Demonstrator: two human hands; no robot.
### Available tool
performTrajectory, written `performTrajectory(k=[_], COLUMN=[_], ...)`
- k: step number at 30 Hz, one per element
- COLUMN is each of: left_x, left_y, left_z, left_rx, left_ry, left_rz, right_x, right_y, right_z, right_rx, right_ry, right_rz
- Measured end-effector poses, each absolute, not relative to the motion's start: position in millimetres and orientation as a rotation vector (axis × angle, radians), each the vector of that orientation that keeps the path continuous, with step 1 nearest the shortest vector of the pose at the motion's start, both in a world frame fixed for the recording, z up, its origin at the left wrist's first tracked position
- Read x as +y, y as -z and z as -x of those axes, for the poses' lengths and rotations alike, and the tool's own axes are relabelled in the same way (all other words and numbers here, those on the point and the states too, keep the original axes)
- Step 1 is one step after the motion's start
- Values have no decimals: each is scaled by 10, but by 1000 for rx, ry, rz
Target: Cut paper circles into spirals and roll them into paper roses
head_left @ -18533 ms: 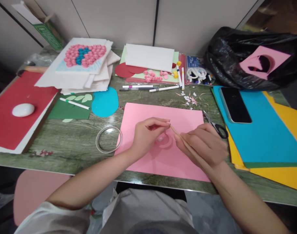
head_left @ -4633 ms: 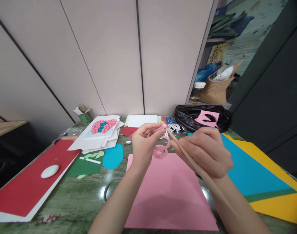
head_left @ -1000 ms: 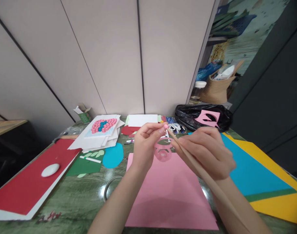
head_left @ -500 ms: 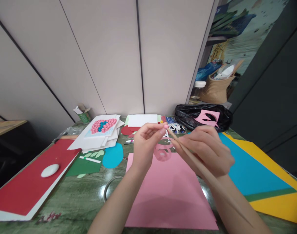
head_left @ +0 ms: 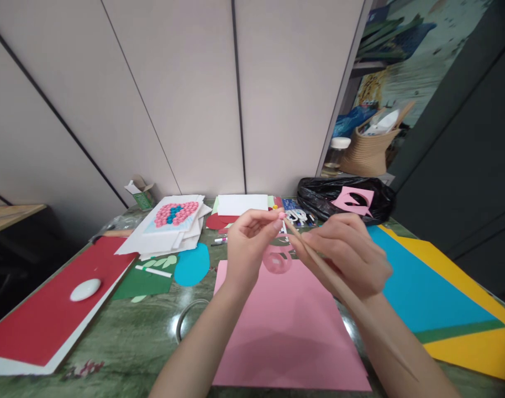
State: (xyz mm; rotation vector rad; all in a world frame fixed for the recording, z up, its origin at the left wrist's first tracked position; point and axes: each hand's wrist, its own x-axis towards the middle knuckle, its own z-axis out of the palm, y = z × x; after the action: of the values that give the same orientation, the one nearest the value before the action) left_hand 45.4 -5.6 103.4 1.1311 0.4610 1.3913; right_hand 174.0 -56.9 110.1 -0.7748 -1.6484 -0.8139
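Observation:
My left hand [head_left: 250, 237] pinches a small pink paper roll [head_left: 282, 215] between thumb and forefinger. Held in my right hand [head_left: 347, 254], a long wooden stick [head_left: 319, 260] slants up to the left, its thin tip at or very near the roll. I cannot tell whether the tip touches it. Below my fingertips hangs a curled pink paper spiral [head_left: 277, 263], whose upper end is partly hidden. Under both hands a large pink paper sheet [head_left: 289, 331] lies on the green marbled table [head_left: 132, 342].
At left lie red card [head_left: 49, 320] with a white oval object [head_left: 85, 289], and a picture of pink and blue rosettes [head_left: 175, 214] on white sheets. Blue card [head_left: 426, 293] over yellow card [head_left: 476, 354] is at right. Behind sits a black plastic bag [head_left: 319, 193].
My right hand has shifted slightly left and turned a little with the stick. My left hand stays nearly still, and the pink spiral has swung slightly.

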Motion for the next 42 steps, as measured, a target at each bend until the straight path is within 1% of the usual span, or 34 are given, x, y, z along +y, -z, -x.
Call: performTrajectory(k=[10, 18, 30, 34, 37, 40, 42], left_x=[-83, -88, -65, -57, -46, -19, 4], left_y=[-1041, -1030, -1031, -1004, -988, -984, -985], left_z=[-495, -507, -523, -537, -538, -525, -514], left_rx=[432, 473, 488, 514, 557, 573, 571], left_ry=[-1364, -1339, -1390, -1470, -1530, -1564, -1576], left_rz=[-1100, -1102, -1110, -1094, -1112, -1120, -1120], right_x=[-598, -620, -594, -603, -629, -664, -677], right_y=[-1050, -1115, -1137, -1154, -1175, -1187, -1171], right_z=[-1781, -1788, -1748, -1694, -1636, -1617, -1627], right_rx=[-1585, -1596, -1665, -1646, -1590, -1640, -1714], right_ry=[926, 1027, 1027, 942, 784, 620, 587], right_rz=[765, 774, 873, 1004, 1099, 1067, 1003])
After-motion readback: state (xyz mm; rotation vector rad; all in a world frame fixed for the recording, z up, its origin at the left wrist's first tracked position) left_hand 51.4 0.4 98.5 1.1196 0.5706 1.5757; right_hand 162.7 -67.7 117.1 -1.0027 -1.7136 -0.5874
